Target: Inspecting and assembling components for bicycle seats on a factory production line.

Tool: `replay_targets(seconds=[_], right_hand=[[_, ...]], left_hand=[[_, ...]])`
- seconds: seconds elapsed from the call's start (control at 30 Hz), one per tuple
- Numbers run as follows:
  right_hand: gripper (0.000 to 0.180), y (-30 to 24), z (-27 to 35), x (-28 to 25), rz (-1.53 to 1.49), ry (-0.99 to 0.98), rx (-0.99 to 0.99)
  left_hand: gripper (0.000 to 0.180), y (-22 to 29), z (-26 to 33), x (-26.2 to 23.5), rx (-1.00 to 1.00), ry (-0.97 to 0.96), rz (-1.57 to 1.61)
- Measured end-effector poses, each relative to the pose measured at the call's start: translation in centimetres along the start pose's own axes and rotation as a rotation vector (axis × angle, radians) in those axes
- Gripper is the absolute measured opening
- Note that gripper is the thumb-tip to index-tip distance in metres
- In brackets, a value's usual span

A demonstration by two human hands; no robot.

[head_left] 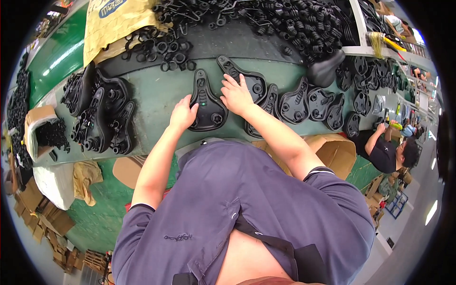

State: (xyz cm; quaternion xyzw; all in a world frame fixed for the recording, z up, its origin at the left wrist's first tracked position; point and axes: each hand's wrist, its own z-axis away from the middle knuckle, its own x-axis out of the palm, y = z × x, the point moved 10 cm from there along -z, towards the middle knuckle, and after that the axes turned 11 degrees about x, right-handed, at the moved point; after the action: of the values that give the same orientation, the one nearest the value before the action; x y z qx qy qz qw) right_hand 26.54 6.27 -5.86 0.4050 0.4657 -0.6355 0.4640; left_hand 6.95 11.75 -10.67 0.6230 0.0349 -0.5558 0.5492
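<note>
An upside-down black bicycle saddle (203,110) lies in front of me on the bench, narrow nose pointing away and a small green dot on its underside. Its left edge is held by my left hand (183,114), with the thumb over the rim. My right hand (237,95) lies with fingers stretched out on a second upturned black saddle (256,85), just right of the first. Part of that saddle is hidden under the hand. Close to my right forearm lies another upturned saddle (270,100).
More upturned saddles (292,104) line the bench to the right, below a smooth saddle (327,69). Black springs (294,28), rings (173,52) and a yellow sack (118,23) sit at the back. Assembled saddles (97,118) stand left. A co-worker (387,152) works far right.
</note>
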Motion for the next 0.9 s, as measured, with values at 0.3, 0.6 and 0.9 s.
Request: replay_targets(seconds=[0.3,0.6,0.9], right_hand=[[0.021,5.6,0.7,-0.6,0.075,0.008,0.115],[0.031,9.1,-10.5,-13.5,-0.245,0.582,0.017],[0.059,11.8,-23.2,-17.2,-0.009,0.496,-0.040]], left_hand=[[0.053,2.5,-0.8,4.0,-0.076,-0.251,-0.006],[0.026,-5.8,-8.8,-17.0,0.072,0.733,-0.109],[0.066,-26.3,-22.9,-26.0,-0.215,0.586,-0.317]])
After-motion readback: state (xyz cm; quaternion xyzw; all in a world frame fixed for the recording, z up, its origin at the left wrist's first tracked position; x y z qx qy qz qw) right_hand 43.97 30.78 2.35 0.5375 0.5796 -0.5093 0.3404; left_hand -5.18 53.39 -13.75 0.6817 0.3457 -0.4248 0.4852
